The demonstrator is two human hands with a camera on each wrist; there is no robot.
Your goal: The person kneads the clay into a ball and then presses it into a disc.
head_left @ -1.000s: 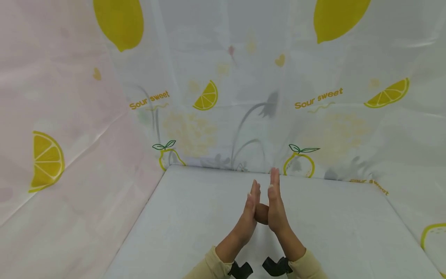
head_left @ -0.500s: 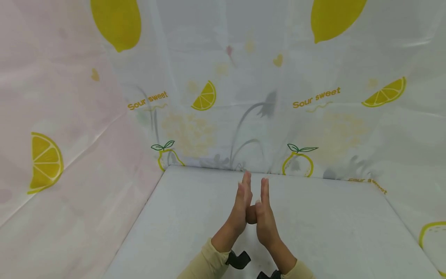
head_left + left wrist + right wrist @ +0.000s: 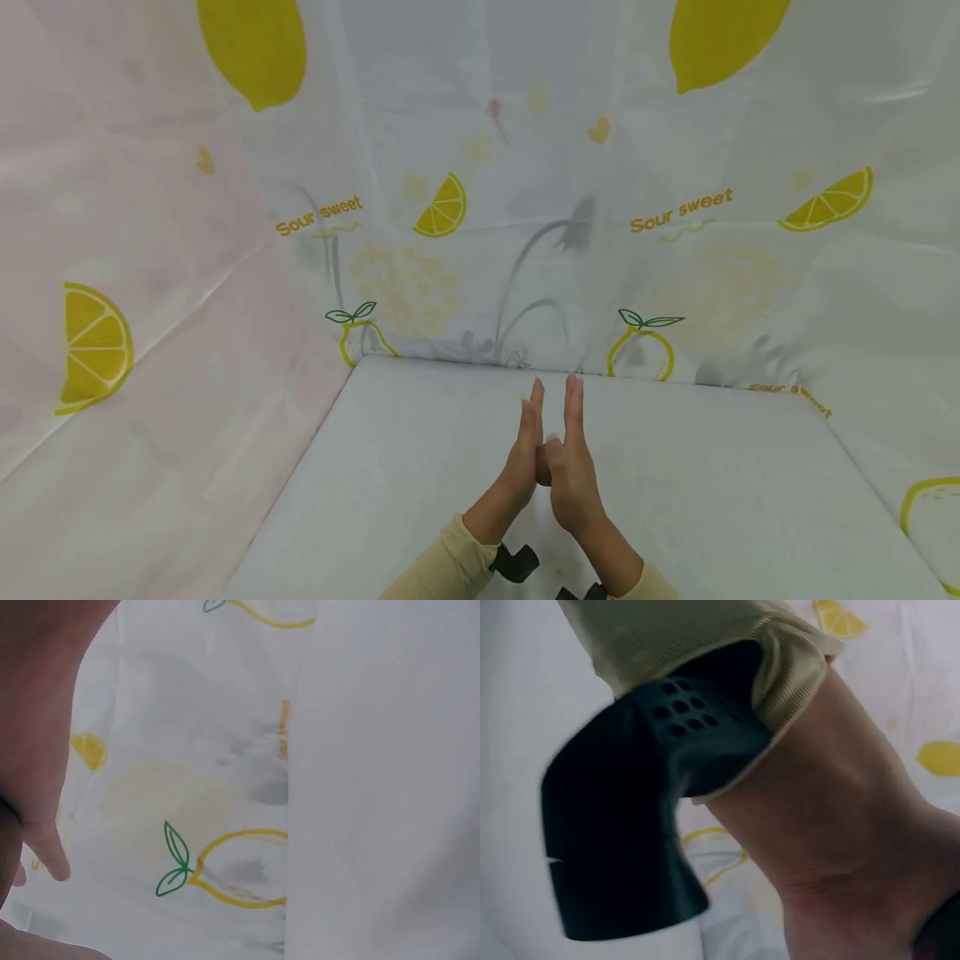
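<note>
In the head view my two hands stand upright, palm to palm, just above the white table (image 3: 712, 500). My left hand (image 3: 523, 446) and right hand (image 3: 576, 454) both have straight fingers that point away from me. Their fingertips are about level and a narrow gap shows between them. A small brownish lump (image 3: 542, 468) shows between the palms; I cannot tell whether it is a thumb or a held thing. In the left wrist view the edge of my left hand (image 3: 37, 750) fills the left side. The right wrist view shows a forearm (image 3: 840, 825) in a beige sleeve with a black wrist mount (image 3: 622, 825).
A white sheet printed with lemons and "Sour sweet" hangs behind the table (image 3: 525, 208) and along its right side. A pinkish sheet with a lemon slice (image 3: 112, 333) closes off the left. Black wrist mounts (image 3: 513, 562) sit at my cuffs.
The palms have slid against each other: the right hand, ahead a second ago, drew back and the left came forward, so the fingertips are now level. Both hands shifted slightly left.
</note>
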